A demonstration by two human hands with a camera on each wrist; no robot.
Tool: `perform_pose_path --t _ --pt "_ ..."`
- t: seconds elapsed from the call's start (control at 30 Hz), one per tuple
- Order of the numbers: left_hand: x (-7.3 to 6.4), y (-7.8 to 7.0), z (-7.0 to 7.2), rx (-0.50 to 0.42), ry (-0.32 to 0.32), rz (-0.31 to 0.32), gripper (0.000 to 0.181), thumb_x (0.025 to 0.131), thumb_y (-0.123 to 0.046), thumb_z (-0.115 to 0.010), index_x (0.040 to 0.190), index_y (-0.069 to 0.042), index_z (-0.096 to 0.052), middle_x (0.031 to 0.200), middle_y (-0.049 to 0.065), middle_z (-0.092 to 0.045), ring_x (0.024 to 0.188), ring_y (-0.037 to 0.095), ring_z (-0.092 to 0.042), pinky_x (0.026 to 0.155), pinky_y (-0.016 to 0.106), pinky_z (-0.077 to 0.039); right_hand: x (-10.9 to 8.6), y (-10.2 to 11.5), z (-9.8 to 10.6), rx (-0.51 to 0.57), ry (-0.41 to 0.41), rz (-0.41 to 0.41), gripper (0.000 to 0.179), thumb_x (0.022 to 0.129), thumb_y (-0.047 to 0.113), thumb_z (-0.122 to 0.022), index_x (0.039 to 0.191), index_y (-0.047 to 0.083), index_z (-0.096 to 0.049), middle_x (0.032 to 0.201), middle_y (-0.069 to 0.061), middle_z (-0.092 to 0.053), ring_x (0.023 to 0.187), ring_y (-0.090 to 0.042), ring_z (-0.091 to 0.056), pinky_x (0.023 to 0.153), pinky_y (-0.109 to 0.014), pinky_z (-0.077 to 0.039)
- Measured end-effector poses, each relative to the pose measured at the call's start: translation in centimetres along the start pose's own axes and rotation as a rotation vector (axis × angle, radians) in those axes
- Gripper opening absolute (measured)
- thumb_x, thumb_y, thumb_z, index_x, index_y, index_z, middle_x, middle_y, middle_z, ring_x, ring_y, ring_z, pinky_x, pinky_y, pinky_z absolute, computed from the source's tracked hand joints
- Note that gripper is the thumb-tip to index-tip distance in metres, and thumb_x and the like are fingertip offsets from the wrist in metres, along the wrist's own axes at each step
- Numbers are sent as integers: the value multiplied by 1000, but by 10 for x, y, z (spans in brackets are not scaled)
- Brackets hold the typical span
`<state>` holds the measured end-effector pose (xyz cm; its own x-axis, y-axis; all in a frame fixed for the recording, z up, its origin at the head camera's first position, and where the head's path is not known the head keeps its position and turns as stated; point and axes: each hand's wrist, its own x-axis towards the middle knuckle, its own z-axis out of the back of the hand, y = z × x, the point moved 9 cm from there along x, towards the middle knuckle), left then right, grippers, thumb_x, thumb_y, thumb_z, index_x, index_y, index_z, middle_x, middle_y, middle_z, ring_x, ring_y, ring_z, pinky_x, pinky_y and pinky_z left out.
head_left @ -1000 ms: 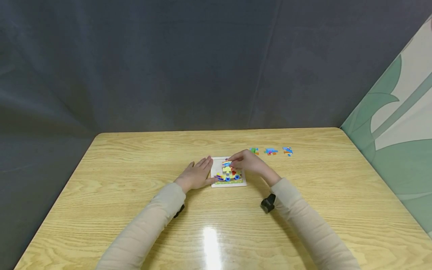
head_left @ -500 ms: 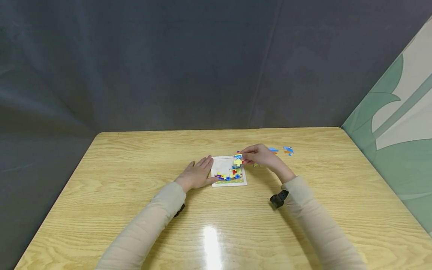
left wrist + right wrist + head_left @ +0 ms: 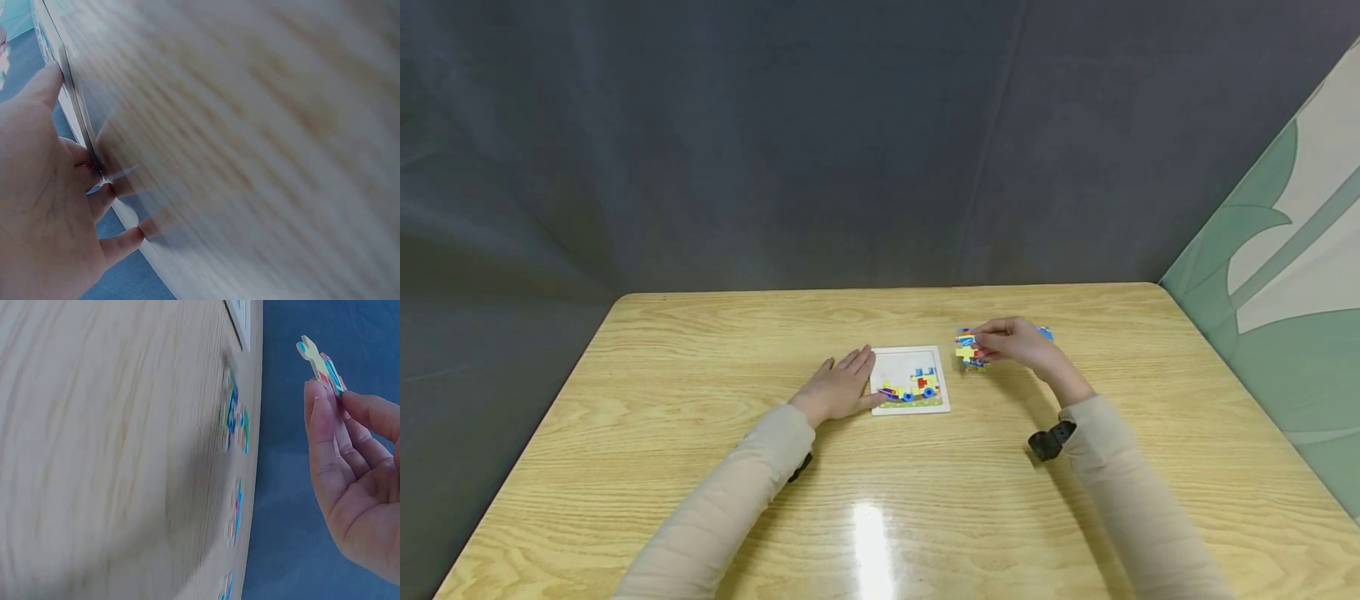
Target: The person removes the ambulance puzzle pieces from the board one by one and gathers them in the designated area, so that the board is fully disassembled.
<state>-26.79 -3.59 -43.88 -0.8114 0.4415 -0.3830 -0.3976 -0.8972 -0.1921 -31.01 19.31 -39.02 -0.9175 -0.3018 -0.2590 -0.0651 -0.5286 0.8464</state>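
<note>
A white-framed jigsaw tray lies on the table, its lower part filled with a train picture and its upper part bare white. My left hand rests with fingers spread along the tray's left edge, the thumb reaching over the lower left corner. To the right of the tray, my right hand pinches yellow and blue jigsaw pieces between thumb and fingertips, raised above the table. They look like two pieces held together. Below them lies a loose jigsaw piece, partly covered in the head view.
More loose jigsaw pieces lie in a row towards the back right, among them a blue piece; the right hand hides part of the row. A dark curtain hangs behind the wooden table. A patterned panel borders the right side.
My right hand has moved right, away from over the tray to above the loose pieces, carrying the pinched jigsaw pieces. The tray's upper part is now uncovered. My left hand has stayed put.
</note>
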Motion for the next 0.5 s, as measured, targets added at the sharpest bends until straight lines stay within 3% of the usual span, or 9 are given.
perform_pose_path --t 0.17,0.5 --pt "1 0 -1 -5 1 -3 79 98 -59 -32 155 -13 -4 163 3 1 151 20 -6 122 50 -12 -6 -9 12 -2 -17 -3 40 99 17 -50 125 -13 -52 96 -1 -69 83 -3 -65 87 -33 -57" --pt "1 0 0 -6 -6 -5 79 98 -59 -32 155 -13 -5 163 3 0 151 20 -7 122 50 -13 -10 -33 33 -27 -39 -34 45 100 24 -49 127 -12 -50 102 -1 -66 86 0 -62 87 -29 -56"
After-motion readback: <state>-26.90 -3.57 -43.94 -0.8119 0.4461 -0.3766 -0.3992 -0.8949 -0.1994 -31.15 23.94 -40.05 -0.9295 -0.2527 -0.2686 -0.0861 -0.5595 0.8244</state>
